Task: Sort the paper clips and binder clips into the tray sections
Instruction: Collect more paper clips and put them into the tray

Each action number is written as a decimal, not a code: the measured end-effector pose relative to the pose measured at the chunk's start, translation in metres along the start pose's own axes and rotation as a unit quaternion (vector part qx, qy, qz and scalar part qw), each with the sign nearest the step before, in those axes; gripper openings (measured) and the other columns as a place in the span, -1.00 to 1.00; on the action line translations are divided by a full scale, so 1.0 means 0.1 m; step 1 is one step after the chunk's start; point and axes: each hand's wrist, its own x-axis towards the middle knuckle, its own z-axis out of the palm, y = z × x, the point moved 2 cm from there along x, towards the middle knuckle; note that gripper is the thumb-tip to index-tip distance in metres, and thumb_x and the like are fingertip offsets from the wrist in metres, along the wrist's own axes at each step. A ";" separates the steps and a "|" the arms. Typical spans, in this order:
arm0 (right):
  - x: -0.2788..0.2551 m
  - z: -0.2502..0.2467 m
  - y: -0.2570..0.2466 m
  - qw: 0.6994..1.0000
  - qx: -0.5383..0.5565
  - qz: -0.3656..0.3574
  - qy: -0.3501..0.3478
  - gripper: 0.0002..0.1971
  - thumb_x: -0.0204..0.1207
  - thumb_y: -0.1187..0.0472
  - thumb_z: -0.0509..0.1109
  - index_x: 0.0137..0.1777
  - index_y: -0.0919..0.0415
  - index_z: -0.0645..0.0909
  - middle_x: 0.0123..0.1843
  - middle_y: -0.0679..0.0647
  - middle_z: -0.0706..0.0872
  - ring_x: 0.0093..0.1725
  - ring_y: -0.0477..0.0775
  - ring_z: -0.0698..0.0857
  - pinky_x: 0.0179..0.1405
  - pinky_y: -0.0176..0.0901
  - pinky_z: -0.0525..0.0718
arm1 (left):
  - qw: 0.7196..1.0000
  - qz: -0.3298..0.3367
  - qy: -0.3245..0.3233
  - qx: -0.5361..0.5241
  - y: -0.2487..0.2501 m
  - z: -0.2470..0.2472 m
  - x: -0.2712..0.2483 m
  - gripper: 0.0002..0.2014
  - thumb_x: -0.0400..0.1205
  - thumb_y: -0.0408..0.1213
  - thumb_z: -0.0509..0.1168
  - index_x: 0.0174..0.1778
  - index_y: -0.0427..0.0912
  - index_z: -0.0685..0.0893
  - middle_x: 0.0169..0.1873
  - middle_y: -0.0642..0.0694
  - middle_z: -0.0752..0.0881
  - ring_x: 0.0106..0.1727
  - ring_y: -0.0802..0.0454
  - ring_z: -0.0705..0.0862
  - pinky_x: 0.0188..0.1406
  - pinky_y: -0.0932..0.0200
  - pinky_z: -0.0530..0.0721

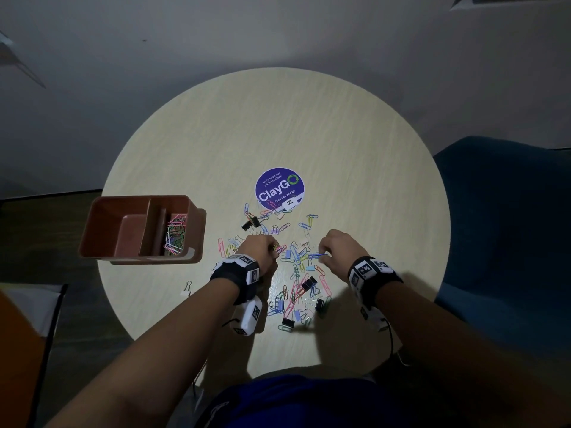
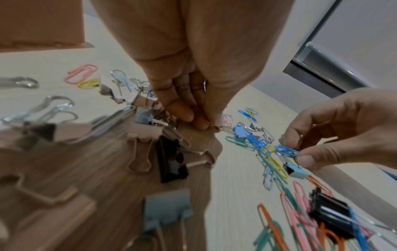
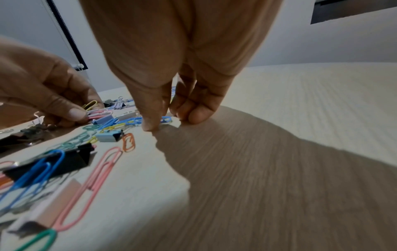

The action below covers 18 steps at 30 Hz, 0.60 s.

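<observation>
A brown tray (image 1: pixel 197 230) stands on the left of the round table (image 1: pixel 278 125); its right section holds several coloured paper clips (image 1: pixel 175 234), and its wide left section looks bare. A loose pile of paper clips and binder clips (image 1: pixel 298 274) lies between my hands. My left hand (image 1: pixel 276 249) pinches pink and white paper clips (image 3: pixel 99 113) at the pile's left side. My right hand (image 1: pixel 324 254) pinches a blue paper clip (image 2: pixel 286 150) between thumb and fingers just above the table, beside a light-blue binder clip (image 2: pixel 294 170).
A purple round sticker (image 1: pixel 279 186) sits behind the pile. One white binder clip (image 1: pixel 186 288) lies apart near the table's left edge. Black binder clips (image 1: pixel 309 284) are mixed into the near part of the pile. A blue chair (image 1: pixel 509 242) stands to the right.
</observation>
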 end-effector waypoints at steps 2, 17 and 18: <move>-0.01 0.00 -0.01 1.000 -0.011 -0.002 -0.003 -0.85 0.57 0.14 0.42 0.06 0.16 0.68 0.13 0.08 0.59 0.12 0.12 0.62 -0.05 -0.22 0.44 | 1.000 0.001 0.002 0.002 0.01 0.00 0.00 -0.77 0.64 -0.25 0.33 0.20 -0.15 0.73 0.10 -0.21 0.76 0.15 -0.22 0.69 0.04 0.13 0.59; -0.06 -0.02 -0.16 0.998 -0.017 0.054 -0.023 -0.96 0.48 0.25 0.33 -0.11 0.11 0.56 -0.04 0.17 0.71 -0.16 0.20 0.63 -0.30 -0.17 0.45 | 1.000 0.000 -0.002 0.009 0.02 -0.01 -0.04 -0.78 0.64 -0.25 0.31 0.17 -0.14 0.73 0.07 -0.20 0.77 0.11 -0.21 0.70 0.04 0.08 0.63; -0.06 -0.03 -0.16 0.998 -0.006 0.061 -0.019 -0.94 0.48 0.26 0.33 -0.13 0.08 0.54 -0.05 0.15 0.71 -0.17 0.19 0.63 -0.33 -0.20 0.43 | 1.000 0.001 -0.003 0.009 0.03 -0.02 -0.04 -0.78 0.64 -0.25 0.31 0.17 -0.15 0.73 0.07 -0.20 0.77 0.12 -0.22 0.69 0.05 0.08 0.63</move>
